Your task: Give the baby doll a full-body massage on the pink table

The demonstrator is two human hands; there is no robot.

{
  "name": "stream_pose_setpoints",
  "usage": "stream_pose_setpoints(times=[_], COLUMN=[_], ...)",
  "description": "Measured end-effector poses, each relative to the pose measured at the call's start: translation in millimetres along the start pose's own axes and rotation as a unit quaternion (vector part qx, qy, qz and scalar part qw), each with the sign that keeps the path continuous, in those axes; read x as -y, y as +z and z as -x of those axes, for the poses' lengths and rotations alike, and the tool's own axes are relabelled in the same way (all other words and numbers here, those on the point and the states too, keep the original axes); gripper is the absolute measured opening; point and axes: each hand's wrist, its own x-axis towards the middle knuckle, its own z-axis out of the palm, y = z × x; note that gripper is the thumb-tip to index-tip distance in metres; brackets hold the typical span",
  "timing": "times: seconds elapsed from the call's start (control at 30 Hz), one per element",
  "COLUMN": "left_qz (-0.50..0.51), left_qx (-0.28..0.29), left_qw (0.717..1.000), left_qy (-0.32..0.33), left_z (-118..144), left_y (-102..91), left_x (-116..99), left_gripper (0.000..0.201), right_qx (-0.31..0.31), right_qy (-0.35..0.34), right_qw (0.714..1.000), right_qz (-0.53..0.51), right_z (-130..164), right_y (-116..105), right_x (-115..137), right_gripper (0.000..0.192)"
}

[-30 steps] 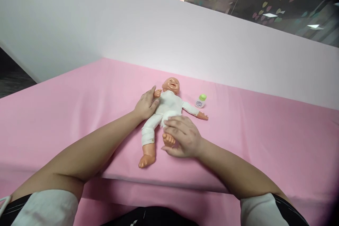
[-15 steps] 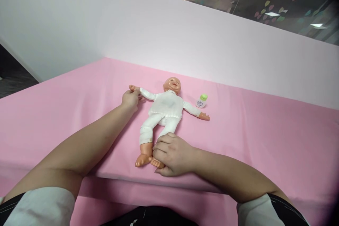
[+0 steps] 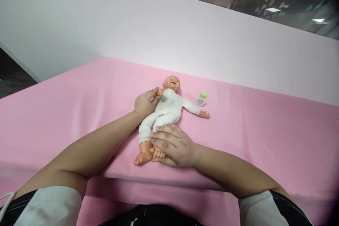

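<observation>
A baby doll (image 3: 169, 103) with a white cloth body lies on its back on the pink sheet (image 3: 225, 134), head toward the wall. My left hand (image 3: 146, 103) is closed on the doll's arm at the left, which is bent so that its small fist rests at the chest below the chin. Lower down, my right hand (image 3: 175, 146) wraps round the doll's lower leg on the right, and the toes show below my fingers. The doll's other arm lies stretched out to the right. Its left-side leg rests straight on the sheet, untouched.
A small bottle (image 3: 201, 99) with a green cap lies beside the doll's outstretched arm. A white wall panel (image 3: 185, 35) borders the far side of the pink surface. Above it is glass with heart-shaped stickers and reflected lights.
My left hand has moved inward to the right, folding the doll's arm from stretched out to across its chest. My right hand has pushed the held leg slightly up, bending it.
</observation>
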Motion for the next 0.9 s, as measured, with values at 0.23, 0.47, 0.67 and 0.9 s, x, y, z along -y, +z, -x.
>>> stream_pose_setpoints(times=[0.23,0.47,0.67,0.9], left_qz=[-0.129,-0.138,-0.170,-0.183], left_qx=[0.107,0.136,0.165,0.176], left_qw=[0.975,0.964,0.955,0.951], left_qy=[0.147,0.182,0.177,0.176], left_z=[-3,-3,-6,-7], left_y=[5.0,7.2,7.1,3.7], left_x=[2,2,0,-2], left_gripper=[0.062,0.067,0.067,0.066], right_qx=[-0.085,-0.040,-0.050,-0.070], right_qy=[0.125,0.209,0.261,0.255], right_qw=[0.989,0.977,0.964,0.964], right_qz=[0.004,0.013,0.017,0.022], right_z=[7,25,29,29], right_y=[-6,10,11,12], right_x=[-44,-93,-103,-101], right_gripper=[0.056,0.051,0.056,0.053])
